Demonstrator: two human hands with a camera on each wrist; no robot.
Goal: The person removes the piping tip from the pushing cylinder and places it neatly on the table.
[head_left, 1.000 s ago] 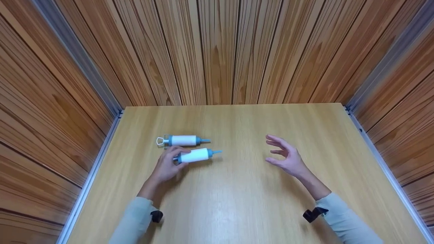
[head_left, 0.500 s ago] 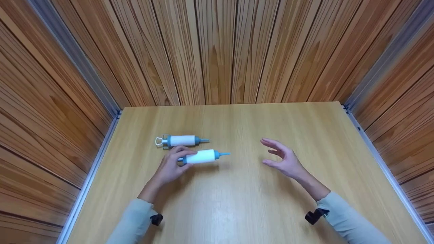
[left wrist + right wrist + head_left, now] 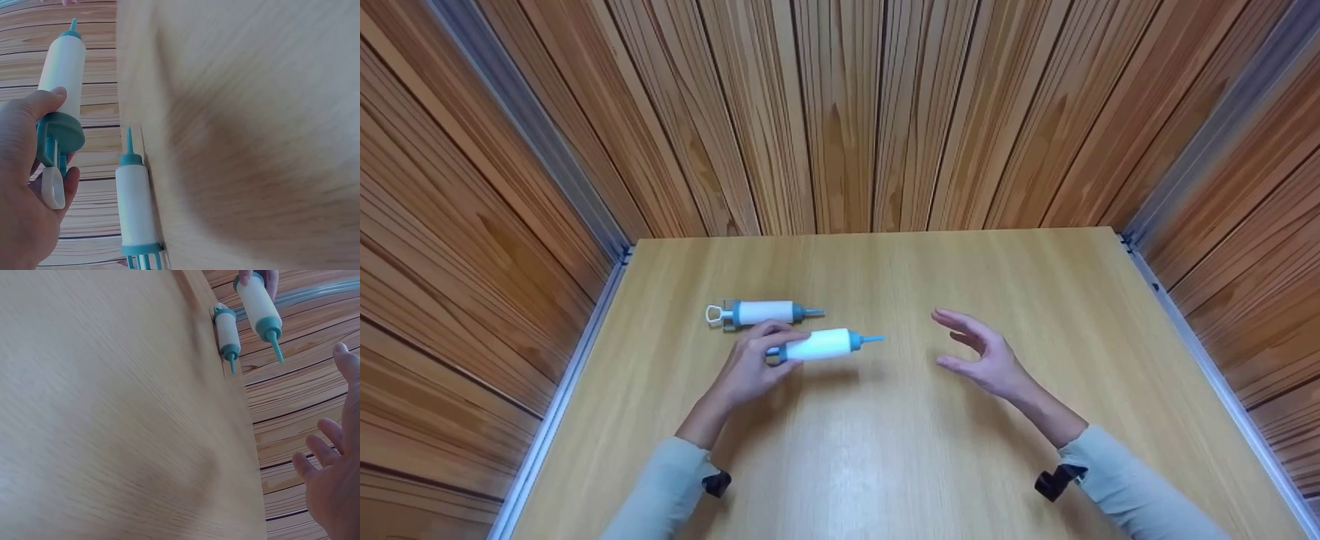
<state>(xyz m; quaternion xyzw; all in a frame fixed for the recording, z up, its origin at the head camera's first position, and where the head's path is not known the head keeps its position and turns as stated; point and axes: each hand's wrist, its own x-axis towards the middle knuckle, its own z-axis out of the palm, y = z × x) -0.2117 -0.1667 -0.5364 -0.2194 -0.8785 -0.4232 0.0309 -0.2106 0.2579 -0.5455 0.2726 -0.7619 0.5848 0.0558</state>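
Observation:
My left hand [image 3: 755,360] grips a white syringe-like dispenser [image 3: 821,344] with teal ends and holds it above the table. Its thin teal nozzle points right, toward my other hand. In the left wrist view the thumb lies along the barrel [image 3: 63,73], and a white ring handle [image 3: 53,188] sits inside the palm. A second dispenser of the same kind [image 3: 765,312] lies on the table just behind, nozzle also to the right. My right hand [image 3: 986,356] hovers to the right of the nozzle with fingers spread and relaxed, touching nothing.
The wooden table [image 3: 885,450] ends at a plank wall [image 3: 847,135] at the back. Plank walls with metal corner rails [image 3: 562,150] stand on both sides. A black strap device sits at each wrist.
My left hand has lifted the dispenser off to the right, away from the one lying behind. The right hand has drifted slightly left.

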